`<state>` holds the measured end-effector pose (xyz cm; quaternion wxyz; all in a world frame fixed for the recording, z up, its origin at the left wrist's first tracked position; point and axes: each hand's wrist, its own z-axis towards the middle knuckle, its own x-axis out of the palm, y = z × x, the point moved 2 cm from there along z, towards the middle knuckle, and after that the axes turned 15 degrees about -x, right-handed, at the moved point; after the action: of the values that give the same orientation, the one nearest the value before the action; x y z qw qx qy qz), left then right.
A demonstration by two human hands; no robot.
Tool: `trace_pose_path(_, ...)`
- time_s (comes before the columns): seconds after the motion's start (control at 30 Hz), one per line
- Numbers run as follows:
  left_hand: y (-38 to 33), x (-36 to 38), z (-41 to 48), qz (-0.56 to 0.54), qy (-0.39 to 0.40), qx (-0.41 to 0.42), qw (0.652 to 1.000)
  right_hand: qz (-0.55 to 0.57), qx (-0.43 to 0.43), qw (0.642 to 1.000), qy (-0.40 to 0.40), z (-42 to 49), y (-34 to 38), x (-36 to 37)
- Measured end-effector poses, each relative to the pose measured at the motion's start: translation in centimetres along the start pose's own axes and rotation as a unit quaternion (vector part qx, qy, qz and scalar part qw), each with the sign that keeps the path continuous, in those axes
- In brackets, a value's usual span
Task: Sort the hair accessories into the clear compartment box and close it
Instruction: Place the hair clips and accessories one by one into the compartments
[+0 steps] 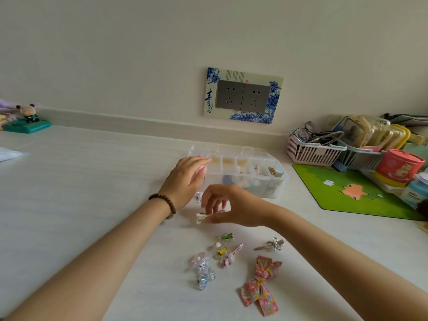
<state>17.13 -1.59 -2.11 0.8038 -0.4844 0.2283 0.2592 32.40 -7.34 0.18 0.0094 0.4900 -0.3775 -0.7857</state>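
Observation:
The clear compartment box (259,169) lies open on the white table, with small items in several cells. My left hand (185,179) rests against its left end, fingers around something pink. Just in front of the box, my right hand (228,205) pinches a small pale clip (201,217) by its tip, a little above the table. Nearer to me lie loose accessories: a floral fabric bow (261,284), a silver bow clip (271,244), a pink bunny clip (230,257), small green and yellow clips (225,238) and a shiny blue bow clip (205,278).
A pink basket (310,151) with glasses, a second basket of packets (366,140), a red tin (398,167) and a green mat (347,191) crowd the right side. A wall socket (243,96) is behind the box. A figurine (27,119) stands far left.

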Motion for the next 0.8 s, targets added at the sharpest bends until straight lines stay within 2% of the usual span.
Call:
trace_pose_path(0.07, 0.2, 0.1, 0.1, 0.013, -0.001, 0.005, 1.000, 0.022, -0.005, 0.999, -0.046, 0.0, 0.5, -1.4)
trace_pose_path(0.13, 0.3, 0.2, 0.2, 0.020, -0.003, 0.021, 1.000, 0.050, -0.005, 0.991, -0.125, 0.2, 0.7, -3.5)
trace_pose_path(0.23, 0.4, 0.2, 0.2, 0.010, -0.008, 0.013, 1.000, 0.069, 0.019, 0.964, -0.255, 0.7, -0.3, -6.7)
trace_pose_path(0.33, 0.3, 0.2, 0.1, 0.005, -0.007, 0.013, 1.000, 0.044, 0.063, 0.940, -0.332, 1.4, -2.4, -8.5)
trace_pose_path(0.43, 0.2, 0.2, 0.1, 0.001, -0.013, 0.015, 1.000, 0.010, 0.103, 0.941, -0.322, 2.2, -4.2, -8.7)
trace_pose_path(0.53, 0.2, 0.2, 0.0, 0.003, -0.018, 0.018, 1.000, -0.071, 0.140, 0.956, -0.246, 2.7, -5.2, -7.9)
trace_pose_path(0.6, 0.3, 0.2, 0.1, 0.002, -0.017, 0.018, 1.000, -0.150, 0.144, 0.954, -0.214, 2.6, -5.5, -7.6)
trace_pose_path(0.7, 0.4, 0.3, 0.1, -0.002, -0.016, 0.017, 1.000, -0.212, 0.110, 0.936, -0.258, 2.2, -4.8, -7.6)
trace_pose_path(0.8, 0.5, 0.3, 0.2, -0.011, -0.003, 0.007, 1.000, -0.175, 0.035, 0.948, -0.265, 1.9, -2.5, -6.4)
